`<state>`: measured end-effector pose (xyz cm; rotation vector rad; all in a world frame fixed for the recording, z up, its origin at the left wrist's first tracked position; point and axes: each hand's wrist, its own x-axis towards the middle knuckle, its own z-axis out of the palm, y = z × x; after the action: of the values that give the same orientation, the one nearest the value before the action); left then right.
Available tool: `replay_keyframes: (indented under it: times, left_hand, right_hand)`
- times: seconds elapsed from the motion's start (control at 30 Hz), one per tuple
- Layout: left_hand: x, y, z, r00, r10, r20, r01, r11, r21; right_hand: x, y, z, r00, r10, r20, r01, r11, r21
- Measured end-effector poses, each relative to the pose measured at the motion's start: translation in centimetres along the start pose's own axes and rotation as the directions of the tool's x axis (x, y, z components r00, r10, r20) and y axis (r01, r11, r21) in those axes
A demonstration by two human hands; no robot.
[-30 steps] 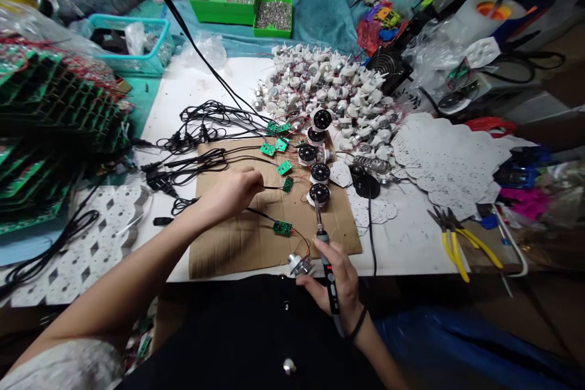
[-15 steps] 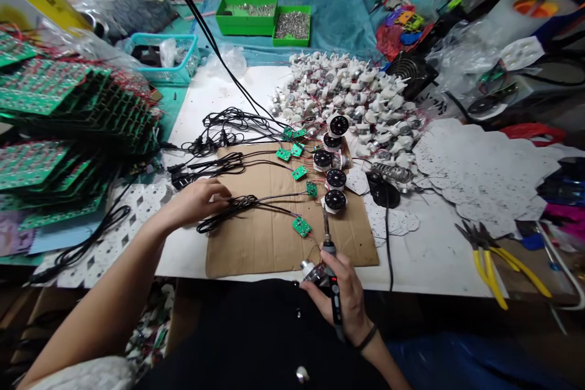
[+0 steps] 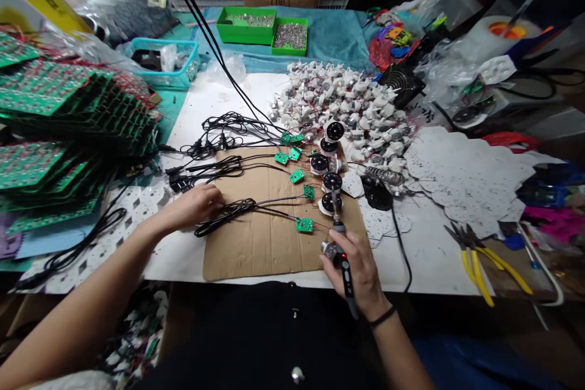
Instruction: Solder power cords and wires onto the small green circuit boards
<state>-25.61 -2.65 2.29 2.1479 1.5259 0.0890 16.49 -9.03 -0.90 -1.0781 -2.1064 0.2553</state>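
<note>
Crowded desk [image 3: 512, 259] under a spread of parts

Reckoned from the desk's centre, a white sheet [image 3: 176, 262] covers the middle, with brown cardboard [image 3: 256, 250] at 6 o'clock. A heap of white parts [image 3: 338, 94] fills 1 o'clock; scalloped white panels [image 3: 466, 170] lie at 3 and yellow-handled pliers [image 3: 479, 275] at 4. Stacked circuit boards [image 3: 59, 91] sit at 9, a light-blue basket [image 3: 171, 78] at 10, and two green trays [image 3: 244, 35] at 12, on a blue cloth [image 3: 340, 36].

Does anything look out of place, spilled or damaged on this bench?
The black cords by the far left corner of the cardboard lie tangled, unlike the neater front bundle, and the nearer pliers seem to overhang the front of the table. No clear spill or damage.
</note>
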Motion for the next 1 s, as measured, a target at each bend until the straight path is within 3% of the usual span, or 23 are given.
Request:
replay_keyframes:
  times: [0.23, 0.5, 0.67, 0.77, 0.9, 1.0]
  left_hand:
    - [-0.3, 0.7, 0.5, 0.987, 0.156, -0.050, -0.153, 0.987, 0.050]
    - [-0.7, 1.9, -0.1, 0.990, 0.105, -0.093, -0.089, 0.984, 0.157]
    - [-2.0, 3.9, -1.6, 0.977, 0.130, -0.168, -0.081, 0.959, 0.271]
    - [-3.9, 5.5, -2.2, 0.990, 0.117, -0.077, -0.091, 0.956, 0.280]
    - [-5.7, 6.5, -1.1, 0.989, 0.096, 0.112, -0.122, 0.960, 0.250]
    - [-5.0, 7.3, 0.5, 0.996, 0.058, 0.064, -0.075, 0.948, 0.310]
  right_hand:
    - [0.7, 1.4, 0.0, 0.998, -0.050, 0.026, 0.051, 0.997, -0.049]
    - [1.1, 1.9, 0.5, 0.999, -0.036, 0.020, 0.037, 0.999, -0.026]
    - [1.3, 2.0, 0.0, 0.998, -0.042, 0.041, 0.041, 0.999, 0.019]
    - [1.6, 2.1, -0.6, 0.997, -0.028, 0.068, 0.026, 0.999, 0.035]
    - [2.2, 2.4, -1.5, 0.992, -0.033, 0.119, 0.027, 0.999, 0.047]
    - [2.5, 2.5, -1.7, 0.987, -0.046, 0.154, 0.038, 0.998, 0.054]
